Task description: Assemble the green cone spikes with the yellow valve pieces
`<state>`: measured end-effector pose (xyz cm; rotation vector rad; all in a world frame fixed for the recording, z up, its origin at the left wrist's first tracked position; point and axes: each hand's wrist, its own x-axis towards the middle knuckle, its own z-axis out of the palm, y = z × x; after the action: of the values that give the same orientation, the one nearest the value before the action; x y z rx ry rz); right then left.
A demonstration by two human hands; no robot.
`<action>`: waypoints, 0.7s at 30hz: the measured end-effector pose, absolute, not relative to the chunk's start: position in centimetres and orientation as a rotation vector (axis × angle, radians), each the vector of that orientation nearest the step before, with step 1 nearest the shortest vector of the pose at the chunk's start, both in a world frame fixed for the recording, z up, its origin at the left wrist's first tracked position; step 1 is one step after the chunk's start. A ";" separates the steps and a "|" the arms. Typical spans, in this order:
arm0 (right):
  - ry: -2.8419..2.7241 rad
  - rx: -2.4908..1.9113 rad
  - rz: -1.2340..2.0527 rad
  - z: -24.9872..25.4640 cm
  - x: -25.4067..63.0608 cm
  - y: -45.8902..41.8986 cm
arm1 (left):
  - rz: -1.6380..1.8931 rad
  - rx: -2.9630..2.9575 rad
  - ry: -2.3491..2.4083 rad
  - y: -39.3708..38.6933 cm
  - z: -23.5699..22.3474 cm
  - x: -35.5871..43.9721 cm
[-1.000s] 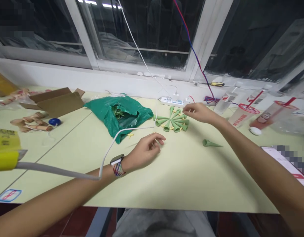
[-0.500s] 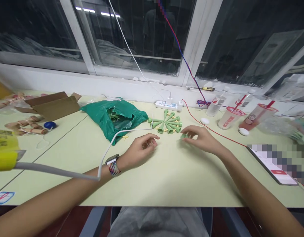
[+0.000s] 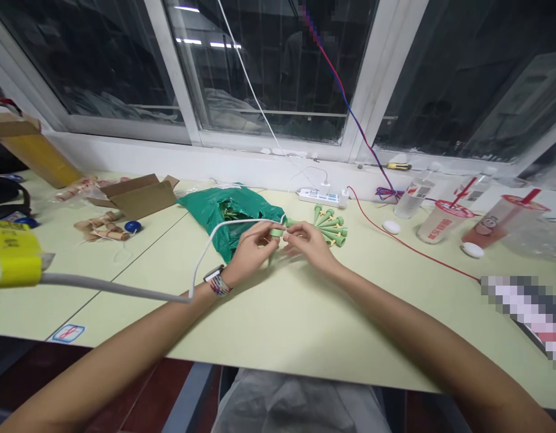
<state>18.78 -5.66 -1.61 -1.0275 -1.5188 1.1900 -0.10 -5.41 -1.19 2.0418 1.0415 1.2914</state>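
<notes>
In front of the green bag, my left hand pinches a green plastic cone by its wide end, and the narrow part points down below the fingers. My right hand is closed, its thumb and fingertips meeting at the cone's right side. Whatever small part may be between those right fingertips is too small to make out. Just behind the right hand, several green cones with yellow bits lie in a fan, partly covered by the hand. The torn green plastic bag holds more green pieces.
A white cable crosses over my left forearm. Behind the cones lies a power strip. Drink cups, white oval objects and a phone are at right. A cardboard box and wooden toys are at left.
My right hand has moved left to meet my left hand. A green cone is now held at the left fingers. The view has shifted, so the table sits further right.
</notes>
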 end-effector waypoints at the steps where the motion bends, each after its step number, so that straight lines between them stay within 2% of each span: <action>1: -1.561 -1.048 1.158 -2.3 18.4 -5.8 | 1.328 2.016 1.063 -5.0 -0.9 -0.6; 3: -1.789 -1.084 0.972 -3.5 17.5 -6.2 | 1.391 1.938 1.060 -4.2 -0.6 -1.6; 6: -2.191 -1.035 0.510 -4.6 15.7 -6.7 | 1.471 1.825 1.061 -3.1 -0.2 -2.8; 10: -2.391 -0.990 0.078 -5.0 12.9 -6.1 | 1.549 1.668 1.044 -2.1 -0.3 -3.5; 21: -2.487 -1.140 -0.099 -4.5 9.8 -3.8 | 1.467 1.232 0.798 -1.0 -1.3 -3.6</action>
<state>9.80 -3.83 -4.48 -1.1395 -2.4866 -0.0988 -3.59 -1.04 -1.30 1.2321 0.7980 1.4667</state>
